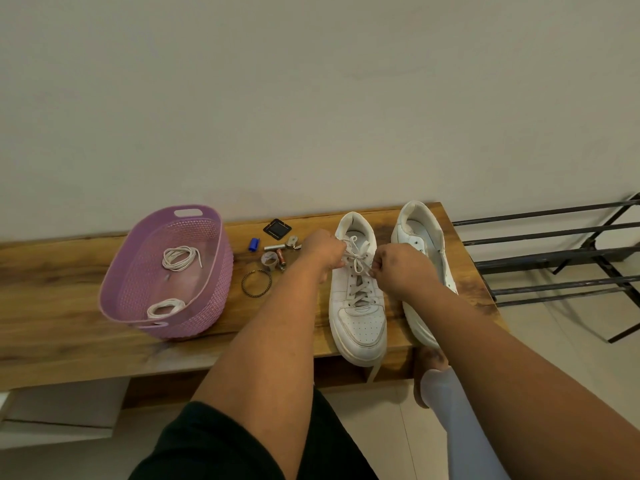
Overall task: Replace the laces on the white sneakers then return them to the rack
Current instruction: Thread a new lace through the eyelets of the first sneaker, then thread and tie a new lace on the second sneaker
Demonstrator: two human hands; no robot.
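The laced sneaker (pixel 358 292) is seen right of centre in the frame, flat on the bench (pixel 69 271), its long axis running from the toe at the lower edge of the bench up to the heel near the wall. Its lace (pixel 358 261) is crossed through the eyelets, and the two loose parts are drawn out sideways near the top of the tongue — across the shoe's axis, not along it. The left hand (pixel 320 252) is curled round the lace end on the shoe's left side; the right hand (pixel 398 268) is pinched on the other end on the right, so each grip is closed on lace and the shoe lies between and just below them. Neither hand is clearly nearer. The second sneaker (pixel 420 258) is tipped on its side just to the right, apparently unlaced. Two coiled laces (pixel 180 258) are held in the purple basket (pixel 214 317) at left, and the rack (pixel 554 258) stands at the right edge. The pull is judged to be outward — a tightening or a knot, though which cannot be told.
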